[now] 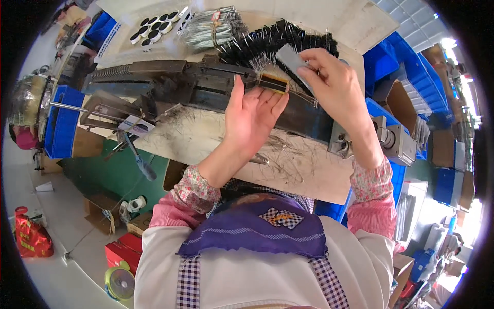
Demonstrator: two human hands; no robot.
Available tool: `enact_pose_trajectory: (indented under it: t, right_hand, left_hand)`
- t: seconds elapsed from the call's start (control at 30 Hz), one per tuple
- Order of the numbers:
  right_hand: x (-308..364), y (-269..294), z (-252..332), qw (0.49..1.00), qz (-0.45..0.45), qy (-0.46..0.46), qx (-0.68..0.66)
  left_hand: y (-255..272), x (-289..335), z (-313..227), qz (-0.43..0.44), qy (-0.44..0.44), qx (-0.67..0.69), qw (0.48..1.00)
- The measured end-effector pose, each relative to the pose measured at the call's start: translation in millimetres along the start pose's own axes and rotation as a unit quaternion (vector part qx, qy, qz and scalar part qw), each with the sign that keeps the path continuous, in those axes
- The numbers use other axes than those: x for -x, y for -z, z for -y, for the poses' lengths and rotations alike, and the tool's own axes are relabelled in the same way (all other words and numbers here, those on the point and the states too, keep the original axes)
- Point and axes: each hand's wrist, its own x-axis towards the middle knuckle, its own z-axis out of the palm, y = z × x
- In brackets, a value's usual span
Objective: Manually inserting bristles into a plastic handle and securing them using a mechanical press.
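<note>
My right hand [332, 80] pinches a flat grey rectangular piece [291, 57] between thumb and fingers, above the right part of a long dark metal machine [200, 85]. My left hand [252, 118] is palm up with the thumb apart and the fingers stretched out. Its fingertips lie by a small yellow-edged block [274, 83] on the machine; whether they press on it I cannot tell. Thin wires [304, 96] run right from that block. Behind the machine lies a pile of black bristled brushes [280, 44] with wire stems.
A bundle of silvery wires [213, 28] lies beside a white crate [110, 44] holding several black-and-white rolls [154, 36]. Loose dark bristles [288, 159] litter the pale tabletop [329, 172]. A metal frame with a lever [139, 157] juts out at left. Blue bins [406, 56] stand at right.
</note>
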Motion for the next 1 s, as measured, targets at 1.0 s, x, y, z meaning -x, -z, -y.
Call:
enact_pose_trajectory:
  t: [1.0]
  right_hand:
    - [152, -24, 17, 0.967, -0.12, -0.218, -0.062]
  left_hand:
    - [31, 50, 86, 0.006, 0.016, -0.22, 0.975]
